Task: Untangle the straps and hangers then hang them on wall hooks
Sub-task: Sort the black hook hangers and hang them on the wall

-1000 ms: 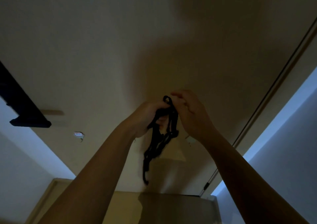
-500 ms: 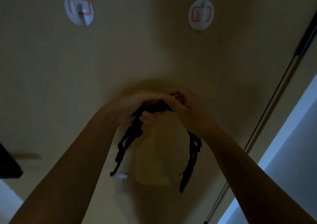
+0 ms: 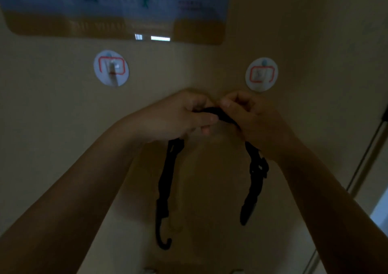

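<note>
A black strap (image 3: 220,114) arches between my two hands in front of a beige wall. My left hand (image 3: 180,116) grips its middle from the left and my right hand (image 3: 249,116) pinches it from the right. One end hangs down on the left and finishes in a small black hook (image 3: 163,242). The other end (image 3: 255,179) hangs on the right with a buckle part. Two round white adhesive wall hooks sit just above my hands: the left hook (image 3: 111,68) and the right hook (image 3: 261,74). Nothing hangs on either of them.
A large printed notice (image 3: 117,11) is fixed to the wall above the hooks. A dark door-frame edge (image 3: 369,154) runs down the right side, with a bright strip beyond it. The scene is dim.
My hands have risen with the strap and spread it into an arch with both ends hanging. The view has tilted upward, bringing the two wall hooks and the notice into sight.
</note>
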`<state>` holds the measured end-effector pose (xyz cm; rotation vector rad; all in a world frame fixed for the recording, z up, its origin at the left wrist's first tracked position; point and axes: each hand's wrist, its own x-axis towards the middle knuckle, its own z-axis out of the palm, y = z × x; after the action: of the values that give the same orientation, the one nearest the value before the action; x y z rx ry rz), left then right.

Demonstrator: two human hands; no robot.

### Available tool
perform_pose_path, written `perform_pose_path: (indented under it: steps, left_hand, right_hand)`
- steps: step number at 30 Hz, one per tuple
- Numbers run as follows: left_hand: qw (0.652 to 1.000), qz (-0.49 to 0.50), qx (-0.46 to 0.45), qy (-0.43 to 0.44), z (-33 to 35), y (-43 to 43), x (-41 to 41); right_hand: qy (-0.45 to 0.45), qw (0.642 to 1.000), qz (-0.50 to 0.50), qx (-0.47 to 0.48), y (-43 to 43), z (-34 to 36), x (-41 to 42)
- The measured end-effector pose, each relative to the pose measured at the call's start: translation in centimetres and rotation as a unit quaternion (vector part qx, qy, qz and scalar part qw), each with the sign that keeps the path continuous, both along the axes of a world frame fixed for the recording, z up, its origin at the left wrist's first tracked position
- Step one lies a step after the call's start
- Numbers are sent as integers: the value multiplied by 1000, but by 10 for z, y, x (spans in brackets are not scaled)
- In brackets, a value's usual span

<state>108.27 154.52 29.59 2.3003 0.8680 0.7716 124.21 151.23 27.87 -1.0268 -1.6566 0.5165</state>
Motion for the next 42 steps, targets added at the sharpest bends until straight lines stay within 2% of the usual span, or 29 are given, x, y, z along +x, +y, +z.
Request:
perform_pose_path:
  steps: [4,6,9,13,16,18,21,23,25,31,36,42]
  left_hand:
    - [994,-7,111,17,32,2,-1]
    - [992,-19,127,10,52,4,0]
    - [990,-8,143,9,86,7,1]
    - [994,-30,103,-15,131,8,3]
    - [988,-26,140,-68,161,9,10]
    - [963,-6,258,-73,181,14,18]
    - [878,32,467,-100,206,24,28]
    - [816,48,561,-133,223,28,35]
    - [774,68,615,-133,244,31,42]
    - [713,111,670,-174,313,37,71]
    - [713,133,640,-255,365,43,100]
    - [684,146,623,-352,414,47,136]
  right_hand:
    - [-1,998,51,-25,0,31,9]
    - [11,997,77,-15,2,49,14]
    - [-27,995,89,33,3,79,20]
    - [-139,981,20,132,1,126,25]
    - [-184,966,-21,181,-2,158,28]
    - [-192,958,-40,211,-1,178,33]
    - [-162,954,-54,246,5,211,40]
    - [-138,955,-51,257,9,235,44]
    - [-123,953,-48,272,13,259,47]
    - [-82,936,-47,338,25,329,64]
    - [-63,918,-82,383,33,377,85]
    - [-41,875,-151,458,36,428,101]
